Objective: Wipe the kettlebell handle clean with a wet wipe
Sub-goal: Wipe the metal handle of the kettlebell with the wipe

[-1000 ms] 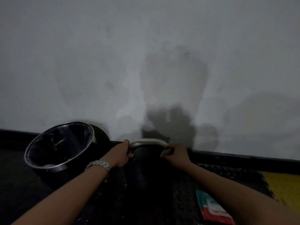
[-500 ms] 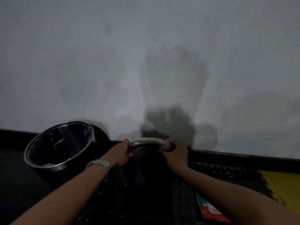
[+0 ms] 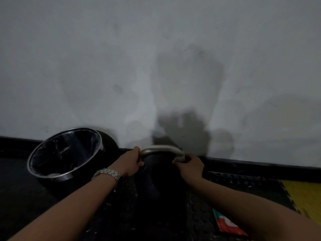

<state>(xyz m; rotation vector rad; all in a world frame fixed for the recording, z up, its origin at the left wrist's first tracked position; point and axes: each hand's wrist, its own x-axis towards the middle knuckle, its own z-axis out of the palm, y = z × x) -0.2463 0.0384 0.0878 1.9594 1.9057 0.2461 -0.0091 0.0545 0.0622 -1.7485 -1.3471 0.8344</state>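
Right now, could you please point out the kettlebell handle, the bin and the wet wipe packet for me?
kettlebell handle [image 3: 161, 148]: head view, top of the metal arch.
bin [image 3: 99, 138]: head view, far right of its shiny rim.
wet wipe packet [image 3: 229, 226]: head view, middle of its visible face.

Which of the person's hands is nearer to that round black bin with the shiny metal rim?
The left hand, with the wristwatch, is nearer: it grips the handle end just right of the round black bin. The right hand grips the far end of the handle, further away.
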